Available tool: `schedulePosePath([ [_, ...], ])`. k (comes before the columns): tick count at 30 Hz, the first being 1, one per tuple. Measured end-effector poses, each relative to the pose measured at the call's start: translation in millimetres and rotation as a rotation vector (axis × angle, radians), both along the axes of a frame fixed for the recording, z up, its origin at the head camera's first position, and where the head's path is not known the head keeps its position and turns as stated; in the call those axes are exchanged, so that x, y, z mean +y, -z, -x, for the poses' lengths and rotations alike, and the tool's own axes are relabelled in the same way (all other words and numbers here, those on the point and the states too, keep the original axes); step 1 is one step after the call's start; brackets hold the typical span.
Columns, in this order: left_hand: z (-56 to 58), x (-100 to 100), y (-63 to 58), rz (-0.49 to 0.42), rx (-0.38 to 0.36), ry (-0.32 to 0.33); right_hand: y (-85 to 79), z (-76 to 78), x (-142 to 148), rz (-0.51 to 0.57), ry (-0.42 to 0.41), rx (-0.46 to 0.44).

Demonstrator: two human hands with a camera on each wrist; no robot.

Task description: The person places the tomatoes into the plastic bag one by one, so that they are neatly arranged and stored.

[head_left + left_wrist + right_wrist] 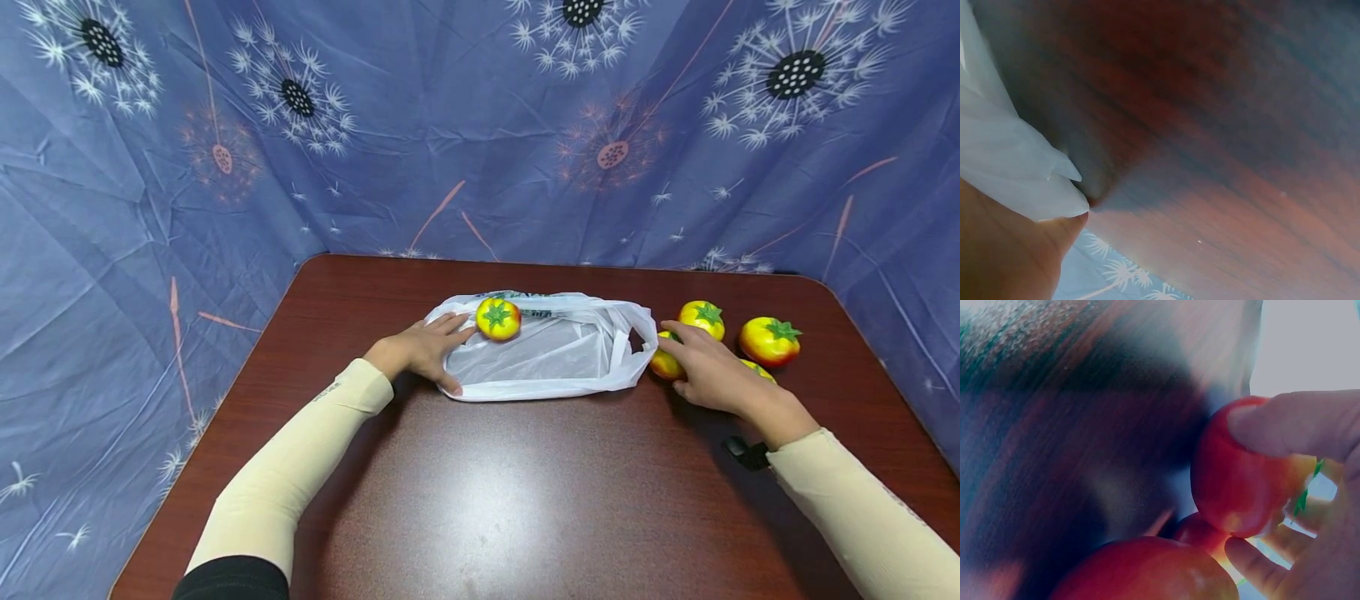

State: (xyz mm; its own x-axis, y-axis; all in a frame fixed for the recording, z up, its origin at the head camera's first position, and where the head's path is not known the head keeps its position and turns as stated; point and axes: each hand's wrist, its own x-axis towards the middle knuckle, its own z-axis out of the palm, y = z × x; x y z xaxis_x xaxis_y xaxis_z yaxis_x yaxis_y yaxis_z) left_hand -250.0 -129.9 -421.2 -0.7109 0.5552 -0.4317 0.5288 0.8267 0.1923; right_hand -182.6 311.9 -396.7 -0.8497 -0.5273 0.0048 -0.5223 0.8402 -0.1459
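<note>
A white plastic bag [536,358] lies on the table with its mouth spread wide and its handle loop to the right. One red-and-yellow tomato [498,319] with a green leafy top sits at the bag's back left part. My left hand [427,348] rests on the bag's left end, fingers and thumb spread; in the left wrist view, white plastic [1010,150] covers part of it. My right hand [708,372] grips another tomato [664,360] just beside the bag's handle. In the right wrist view, its thumb lies across the held tomato's red side, with fingers around the far side.
Around my right hand are more tomatoes: one behind it [702,318], a larger one to the right [770,340] and one partly hidden by the hand [759,370]. The brown table [480,483] meets a blue dandelion-print cloth [465,150] at its back and sides.
</note>
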Motion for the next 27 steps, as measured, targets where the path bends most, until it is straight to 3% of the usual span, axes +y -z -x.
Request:
schedulePosePath([
  [13,0.0,0,-0.7,0.006,-0.010,-0.004,-4.5,-4.0,-2,0.037,0.019,-0.032],
  [27,-1.1,0,-1.5,-0.001,-0.013,-0.014,-18.4,-8.0,-2,0.100,0.039,0.021],
])
